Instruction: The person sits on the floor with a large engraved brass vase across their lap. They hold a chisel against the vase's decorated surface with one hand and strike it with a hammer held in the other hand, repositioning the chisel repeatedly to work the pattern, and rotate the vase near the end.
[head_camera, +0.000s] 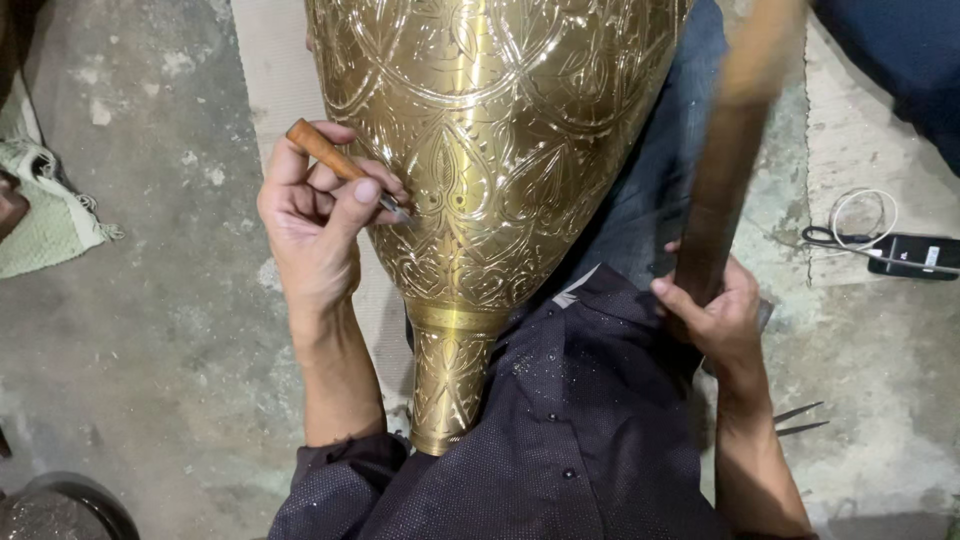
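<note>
A large engraved brass vase lies across my lap, its narrow neck pointing toward me. My left hand grips a wooden-handled chisel whose metal tip rests on the vase's patterned surface at its left side. My right hand is closed around the lower end of a long brown wooden mallet handle, raised and blurred, to the right of the vase.
Rough concrete floor surrounds me. A pale green cloth lies at the far left. A black phone with a white cable sits at the right. Thin metal tools lie by my right forearm. A dark round object is at bottom left.
</note>
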